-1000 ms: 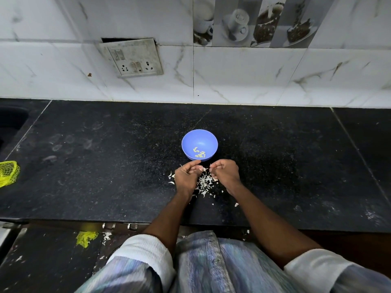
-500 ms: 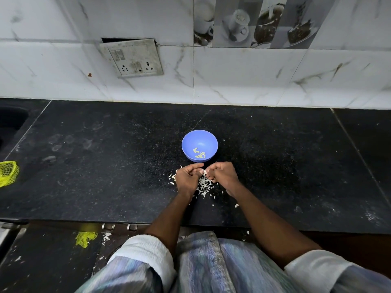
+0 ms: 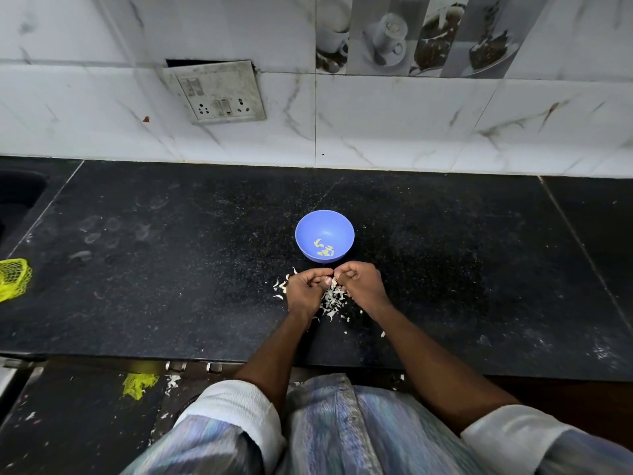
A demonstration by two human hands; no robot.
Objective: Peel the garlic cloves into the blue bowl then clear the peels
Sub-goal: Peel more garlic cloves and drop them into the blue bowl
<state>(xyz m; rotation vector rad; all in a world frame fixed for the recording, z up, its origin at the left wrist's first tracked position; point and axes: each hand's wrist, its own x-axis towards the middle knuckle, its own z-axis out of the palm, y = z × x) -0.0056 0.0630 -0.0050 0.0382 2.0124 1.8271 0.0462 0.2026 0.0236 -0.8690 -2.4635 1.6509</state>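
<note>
A blue bowl [image 3: 324, 224] stands on the black counter [image 3: 171, 269] and holds several peeled garlic cloves [image 3: 324, 250]. Just in front of it my left hand [image 3: 303, 291] and my right hand [image 3: 363, 286] meet fingertip to fingertip, both with curled fingers pinching a small garlic clove [image 3: 333, 282] between them; most of the clove is hidden by the fingers. Under and between the hands lies a heap of white garlic peels [image 3: 332, 301], with a few more peels [image 3: 281, 286] left of my left hand.
A yellow mesh bag [image 3: 13, 277] lies at the counter's left edge, beside a dark sink [image 3: 17, 197]. A switch plate [image 3: 217, 92] hangs on the marble wall. Yellow mesh scraps [image 3: 138, 383] and peels lie on the floor below the counter edge.
Both hands have stayed in front of the bowl, with only small shifts of the fingers on the clove. The bowl and peels are unchanged.
</note>
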